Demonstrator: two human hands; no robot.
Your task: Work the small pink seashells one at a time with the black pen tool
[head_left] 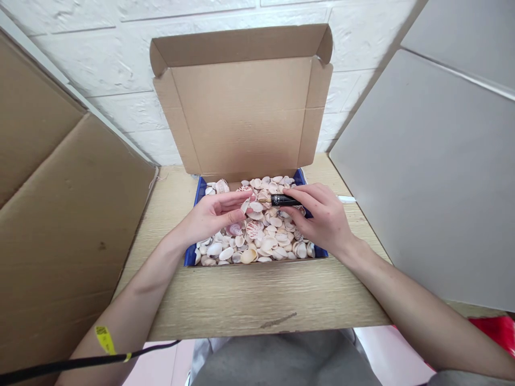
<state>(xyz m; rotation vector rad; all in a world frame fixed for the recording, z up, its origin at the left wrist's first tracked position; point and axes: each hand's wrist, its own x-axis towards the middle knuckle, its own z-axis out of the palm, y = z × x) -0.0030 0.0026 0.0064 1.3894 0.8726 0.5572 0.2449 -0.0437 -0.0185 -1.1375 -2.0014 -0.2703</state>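
My left hand (217, 214) pinches a small white shell (245, 205) between thumb and fingers, above the left part of an open box. In my right hand (324, 214) is a black pen-shaped drill (284, 200), held level over the box. Its thin brass-coloured tip points left at the shell; whether the two touch cannot be made out. Under both hands, the cardboard box (245, 115) with blue sides is full of white, cream and pinkish shells (269, 244). The lid stands raised at the back.
The box sits on a light wooden table (257, 300) against a white brick wall (100, 59). A cardboard panel (60, 230) rises at left, a grey-white panel (438, 161) at right. A black cable (68, 364) with a yellow tag crosses the lower left.
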